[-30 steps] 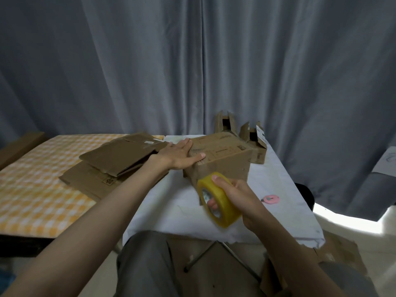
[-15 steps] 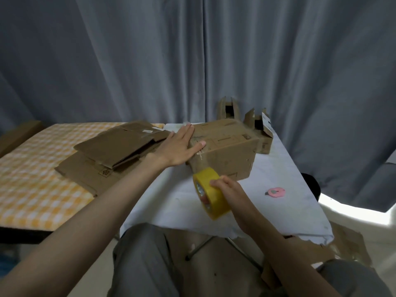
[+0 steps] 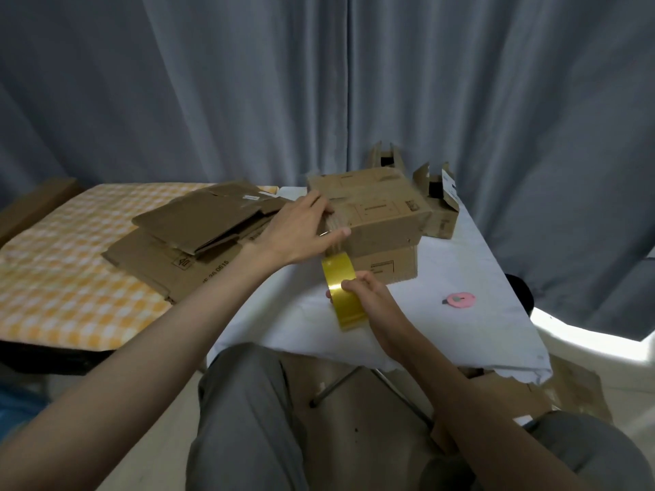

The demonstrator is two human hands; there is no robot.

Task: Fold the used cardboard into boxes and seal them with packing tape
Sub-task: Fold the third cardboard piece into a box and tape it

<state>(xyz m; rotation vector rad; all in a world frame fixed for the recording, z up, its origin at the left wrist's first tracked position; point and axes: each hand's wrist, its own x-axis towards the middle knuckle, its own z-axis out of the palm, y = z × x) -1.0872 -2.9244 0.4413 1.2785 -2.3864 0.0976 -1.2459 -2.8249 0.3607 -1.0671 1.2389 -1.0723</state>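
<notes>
The right hand (image 3: 368, 295) is gripping the yellow tape roll (image 3: 342, 290), fingers curled round it, just below the box (image 3: 375, 210). Above it, the left hand (image 3: 301, 232) is pressing flat on the box's near corner, fingers straight. Flat cardboard (image 3: 191, 235) is lying left of that hand.

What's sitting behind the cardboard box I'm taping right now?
Behind the cardboard box stand two smaller open boxes, flaps up, in front of a grey curtain. Their lower parts and the table behind are hidden by the box. The left hand presses its near corner.
</notes>
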